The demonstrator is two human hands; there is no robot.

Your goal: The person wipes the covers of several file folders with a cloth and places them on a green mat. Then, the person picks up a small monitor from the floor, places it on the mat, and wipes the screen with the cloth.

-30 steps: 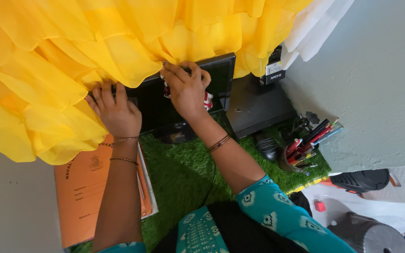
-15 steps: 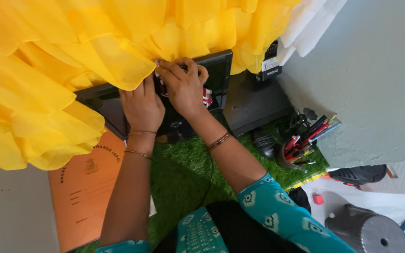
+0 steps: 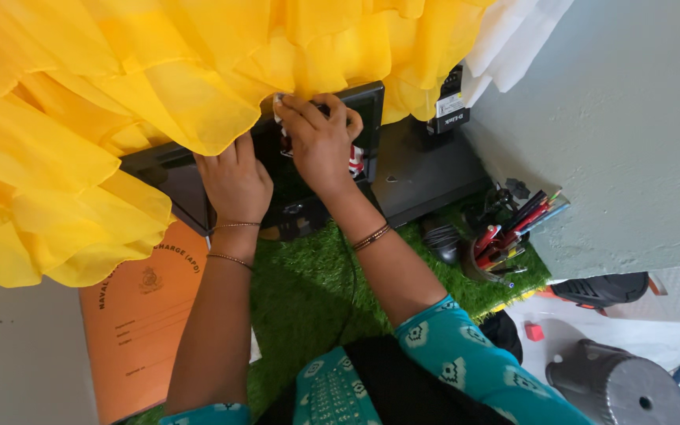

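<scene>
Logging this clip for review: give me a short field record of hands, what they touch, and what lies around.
left hand: flat on the black monitor, under the yellow fabric
right hand: fingers at the fabric edge against the monitor
surface: green turf mat
left of arms: orange folder
right side: pen holder
wrists: bangles on both

**Hands at the yellow fabric's edge**

Both hands are pressing against a black machine under ruffled yellow fabric. The right hand is pinching the fabric's edge; the left hand is lying just beside it. An orange folder is lying on green turf.
</scene>
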